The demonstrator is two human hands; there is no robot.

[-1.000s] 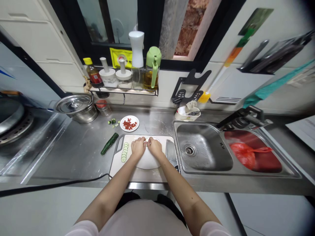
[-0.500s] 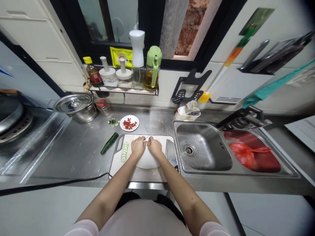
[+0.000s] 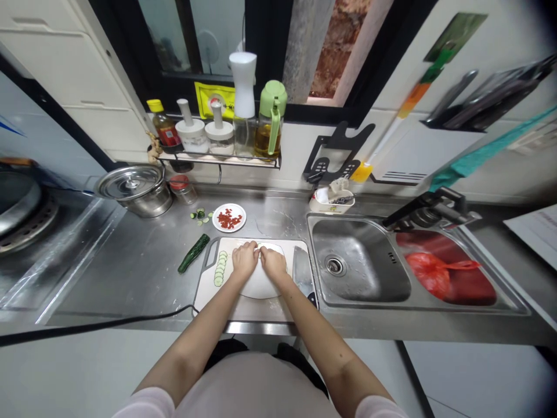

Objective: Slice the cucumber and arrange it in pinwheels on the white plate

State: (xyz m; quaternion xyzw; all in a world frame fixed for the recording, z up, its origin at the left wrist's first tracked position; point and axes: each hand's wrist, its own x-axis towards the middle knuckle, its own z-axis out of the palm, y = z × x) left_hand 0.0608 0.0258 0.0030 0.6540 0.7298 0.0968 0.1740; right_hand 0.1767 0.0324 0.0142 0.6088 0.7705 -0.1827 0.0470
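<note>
My left hand [image 3: 245, 259] and my right hand [image 3: 273, 263] meet over the far part of a white plate [image 3: 256, 285]. Their fingers are curled and the fingertips nearly touch; whatever they pinch is hidden or too small to name. Under the plate lies a pale cutting board [image 3: 212, 305] with a grey edge. Left of my hands, a row of overlapping cucumber slices [image 3: 220, 269] runs down the board. A cleaver [image 3: 303, 271] rests flat along the board's right side. Off the board to the left is a dark green cucumber piece [image 3: 194, 253].
Behind the board stand a small plate [image 3: 216, 225] of chopped red pieces and some cucumber scraps [image 3: 200, 215]. A lidded steel pot [image 3: 150, 200] and a red-lidded jar [image 3: 185, 191] are back left. The double sink [image 3: 363, 261] is to the right. A black cable [image 3: 130, 322] crosses the front edge.
My right hand shifts slightly at the plate, baring more of its far right rim. My left hand stays almost where it was. The cucumber slices and cleaver have not moved.
</note>
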